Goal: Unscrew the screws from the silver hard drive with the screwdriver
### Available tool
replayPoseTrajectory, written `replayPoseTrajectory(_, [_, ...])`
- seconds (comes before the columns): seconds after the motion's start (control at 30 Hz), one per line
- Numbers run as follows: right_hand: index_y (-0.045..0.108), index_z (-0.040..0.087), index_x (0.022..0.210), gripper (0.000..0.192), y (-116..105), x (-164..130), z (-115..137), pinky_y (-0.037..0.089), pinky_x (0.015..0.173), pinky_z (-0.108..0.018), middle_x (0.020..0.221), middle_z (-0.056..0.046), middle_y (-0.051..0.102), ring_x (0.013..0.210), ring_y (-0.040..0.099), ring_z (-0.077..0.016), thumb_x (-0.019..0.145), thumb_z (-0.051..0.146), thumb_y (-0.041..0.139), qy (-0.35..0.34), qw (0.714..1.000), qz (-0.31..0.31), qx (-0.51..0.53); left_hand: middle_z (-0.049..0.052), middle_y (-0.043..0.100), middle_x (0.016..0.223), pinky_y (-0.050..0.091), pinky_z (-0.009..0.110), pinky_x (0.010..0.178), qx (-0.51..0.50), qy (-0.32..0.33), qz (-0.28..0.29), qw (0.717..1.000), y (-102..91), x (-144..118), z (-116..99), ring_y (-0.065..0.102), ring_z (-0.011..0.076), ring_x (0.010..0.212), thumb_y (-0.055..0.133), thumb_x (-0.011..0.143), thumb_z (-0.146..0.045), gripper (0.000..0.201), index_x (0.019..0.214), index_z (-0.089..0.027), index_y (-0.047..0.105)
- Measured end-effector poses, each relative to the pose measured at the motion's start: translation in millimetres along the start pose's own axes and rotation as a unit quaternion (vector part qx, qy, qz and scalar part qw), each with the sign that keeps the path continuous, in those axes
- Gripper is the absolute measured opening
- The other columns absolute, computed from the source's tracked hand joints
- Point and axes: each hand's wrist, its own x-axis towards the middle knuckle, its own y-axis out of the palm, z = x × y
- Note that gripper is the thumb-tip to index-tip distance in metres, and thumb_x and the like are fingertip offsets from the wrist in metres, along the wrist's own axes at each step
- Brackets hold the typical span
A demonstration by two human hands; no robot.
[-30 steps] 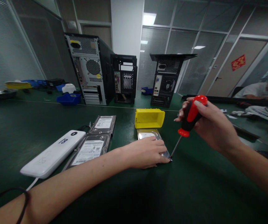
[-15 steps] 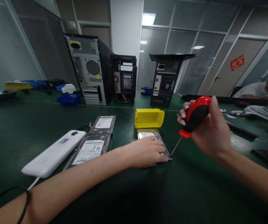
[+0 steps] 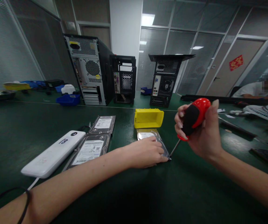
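Red and black, the handle of the screwdriver sits wrapped in your right hand, fingers curled tight around the grip and thumb up along its far side; the thin shaft slants down and to the left, and its tip meets the near right corner of the hard drive, just at the fingertips of your left hand. That left hand lies flat on the drive, fingers together and pressing down, covering most of its near half; the drive itself rests on the green table mat, touching or nearly touching the yellow bin just behind it.

The step in hand looks like turning a corner screw on the drive's lid; whether the tip is seated in the screw head is too small to tell. The next move calls for keeping the shaft in line with the screw while you twist, with steady downward pressure so the tip does not slip out toward your left fingertips; keep the left palm firm so the drive does not pivot on the mat.

To your left lie two more hard drives, one behind the other, beside a white power bank with its cable; computer cases stand at the far edge; another person sits at the right, well apart.
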Motion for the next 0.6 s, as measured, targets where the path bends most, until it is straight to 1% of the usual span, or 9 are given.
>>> replayPoseTrajectory(0.1, [0.061,0.023,0.082,0.047,1.3,2.6,0.2,0.03,0.035,-0.02,0.071,-0.002,0.045,0.053,0.042,-0.0107,0.083,0.064,0.038,0.006,1.0,-0.001,0.011,0.004,0.07,0.094,0.035,0.032,0.075,0.006,0.001,-0.013,1.0,1.2,0.2,-0.5,0.06,0.0196,0.087,0.06,0.086,-0.02,0.028,0.114,-0.02,0.061])
replayPoseTrajectory(0.23, [0.06,0.025,0.083,0.049,2.8,1.7,-0.4,0.027,0.032,-0.022,0.065,-0.001,0.043,0.045,0.038,-0.0101,0.085,0.064,0.031,-0.005,1.0,0.021,0.006,0.003,0.071,0.09,0.035,0.031,0.072,0.003,0.006,-0.035,0.999,3.0,0.5,-0.6,0.061,0.0196,0.085,0.062,0.084,-0.018,0.027,0.111,-0.02,0.063])
replayPoseTrajectory(0.27, [0.058,0.025,0.085,0.046,3.1,0.9,-0.5,0.026,0.032,-0.022,0.064,0.0,0.042,0.044,0.037,-0.01,0.084,0.064,0.033,-0.012,1.0,0.026,0.007,0.003,0.071,0.089,0.035,0.031,0.072,0.002,0.006,-0.035,0.999,3.2,0.5,-0.4,0.061,0.0197,0.085,0.062,0.084,-0.018,0.027,0.111,-0.02,0.063])
replayPoseTrajectory(0.33, [0.055,0.027,0.086,0.036,3.5,-0.5,-0.7,0.025,0.032,-0.022,0.062,0.001,0.042,0.042,0.036,-0.0093,0.081,0.06,0.044,-0.024,0.999,0.034,0.004,0.003,0.071,0.089,0.035,0.031,0.072,0.0,0.004,-0.03,1.0,3.1,0.4,0.0,0.061,0.0199,0.086,0.063,0.084,-0.02,0.029,0.112,-0.021,0.062])
replayPoseTrajectory(0.4, [0.053,0.026,0.082,0.027,3.9,-0.8,-0.8,0.024,0.033,-0.021,0.063,0.003,0.043,0.041,0.035,-0.0077,0.08,0.053,0.053,-0.025,0.999,0.04,-0.005,0.003,0.07,0.091,0.036,0.031,0.073,0.0,0.002,-0.019,1.0,2.5,0.3,0.3,0.061,0.0198,0.087,0.064,0.083,-0.022,0.032,0.115,-0.021,0.061])
replayPoseTrajectory(0.43, [0.052,0.025,0.079,0.025,4.0,-0.5,-0.9,0.024,0.033,-0.021,0.063,0.003,0.044,0.04,0.035,-0.0071,0.08,0.05,0.055,-0.023,0.999,0.04,-0.01,0.003,0.07,0.092,0.036,0.031,0.073,0.001,0.001,-0.013,1.0,2.2,0.2,0.4,0.061,0.0197,0.087,0.064,0.083,-0.023,0.034,0.117,-0.021,0.06])
replayPoseTrajectory(0.5, [0.053,0.024,0.078,0.029,4.0,0.9,-1.2,0.025,0.033,-0.021,0.065,0.002,0.045,0.041,0.037,-0.0073,0.081,0.052,0.052,-0.02,0.999,0.029,-0.01,0.004,0.07,0.093,0.036,0.03,0.072,0.006,-0.005,-0.006,1.0,2.0,0.2,0.4,0.061,0.0193,0.085,0.065,0.083,-0.024,0.036,0.119,-0.021,0.058])
replayPoseTrajectory(0.6, [0.058,0.023,0.085,0.039,3.2,3.8,-1.9,0.033,0.037,-0.024,0.069,0.0,0.047,0.048,0.044,-0.0105,0.084,0.058,0.04,-0.012,1.0,0.006,-0.007,0.004,0.07,0.091,0.036,0.029,0.071,0.011,-0.013,-0.008,1.0,2.9,0.0,0.3,0.061,0.0185,0.083,0.066,0.083,-0.025,0.038,0.12,-0.022,0.058])
